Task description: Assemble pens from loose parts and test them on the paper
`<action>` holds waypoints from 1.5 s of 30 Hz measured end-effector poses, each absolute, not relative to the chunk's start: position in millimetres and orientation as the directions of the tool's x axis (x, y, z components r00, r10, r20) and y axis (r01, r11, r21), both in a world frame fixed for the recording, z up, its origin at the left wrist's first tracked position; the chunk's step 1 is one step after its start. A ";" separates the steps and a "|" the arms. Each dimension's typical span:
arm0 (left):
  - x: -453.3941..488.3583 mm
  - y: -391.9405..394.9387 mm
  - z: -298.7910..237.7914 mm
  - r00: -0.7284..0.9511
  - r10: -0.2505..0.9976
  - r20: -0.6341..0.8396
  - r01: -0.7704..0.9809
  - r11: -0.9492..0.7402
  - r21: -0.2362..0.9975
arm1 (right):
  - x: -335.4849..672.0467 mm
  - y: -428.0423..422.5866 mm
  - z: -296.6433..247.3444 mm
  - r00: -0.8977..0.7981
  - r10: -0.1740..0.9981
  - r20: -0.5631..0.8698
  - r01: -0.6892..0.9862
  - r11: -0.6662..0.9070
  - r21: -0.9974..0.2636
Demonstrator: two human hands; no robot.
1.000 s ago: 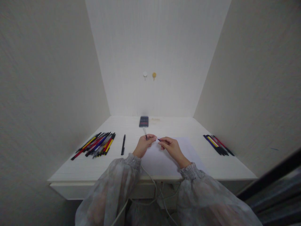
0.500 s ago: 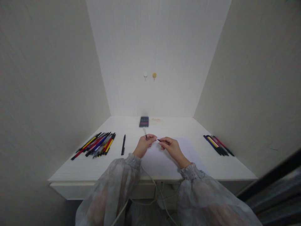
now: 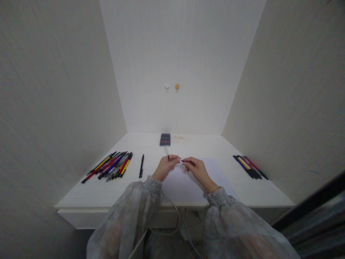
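Note:
My left hand is closed, and a clear pen barrel with a dark section pokes up from behind its fingers. Its thumb and forefinger also pinch toward a tiny white bit at their tips. Facing it, my right hand pinches a small dark pen part whose thin end points at the left fingertips. Whether the two small pieces touch is too fine to make out. Both hands are above a sheet of white paper. A black pen lies left of my left hand.
Several pens in mixed colours are heaped on the left of the white table. Several more pens lie side by side at the right. A dark phone-like device rests near the back wall. White cables hang below the front edge.
The clear barrel in my left hand has tilted slightly. My hands otherwise stay in nearly the same place, fingertips still facing each other.

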State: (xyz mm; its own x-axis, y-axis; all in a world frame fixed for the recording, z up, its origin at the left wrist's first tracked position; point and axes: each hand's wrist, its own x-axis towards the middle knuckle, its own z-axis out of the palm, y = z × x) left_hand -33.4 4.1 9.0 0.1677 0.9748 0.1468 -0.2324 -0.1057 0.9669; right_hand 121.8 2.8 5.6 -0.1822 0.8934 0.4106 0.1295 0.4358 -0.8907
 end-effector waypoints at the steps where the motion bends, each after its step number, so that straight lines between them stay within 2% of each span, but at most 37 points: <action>1: -33.4 3.9 9.0 0.169 0.975 0.147 -0.232 -0.106 0.967 | 121.7 2.8 5.7 -0.178 0.896 0.406 0.129 0.430 -0.893; 8: -32.9 4.4 7.6 0.180 0.973 0.142 -0.232 -0.098 0.968 | 121.6 2.5 5.7 -0.178 0.902 0.394 0.043 0.407 -0.913; 13: -32.0 2.7 8.7 0.183 0.974 0.135 -0.189 -0.100 0.977 | 122.0 1.1 5.8 -0.203 0.890 0.408 0.070 0.429 -0.901; 23: -31.5 1.8 9.4 0.175 0.976 0.129 -0.191 -0.095 0.977 | 119.4 1.4 5.1 -0.198 0.899 0.390 -0.018 0.394 -0.919; 31: -31.7 2.3 9.3 0.210 0.968 0.140 -0.215 -0.094 0.972 | 122.1 4.1 0.9 -0.186 0.868 0.459 0.074 0.479 -0.875; 35: -31.5 2.7 8.4 0.215 0.967 0.139 -0.205 -0.094 0.974 | 121.3 4.5 0.5 -0.207 0.874 0.440 0.066 0.461 -0.885; 45: -31.9 4.8 4.3 0.211 0.968 0.134 -0.152 -0.103 0.983 | 121.9 5.5 -2.5 -0.218 0.874 0.435 0.172 0.473 -0.864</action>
State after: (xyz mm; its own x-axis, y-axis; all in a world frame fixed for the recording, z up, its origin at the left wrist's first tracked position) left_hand -31.9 4.8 4.3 0.2111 0.9682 0.1344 -0.1522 -0.1033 0.9829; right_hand 121.9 5.5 -2.5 -0.2175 0.8735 0.4355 0.1723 0.4735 -0.8638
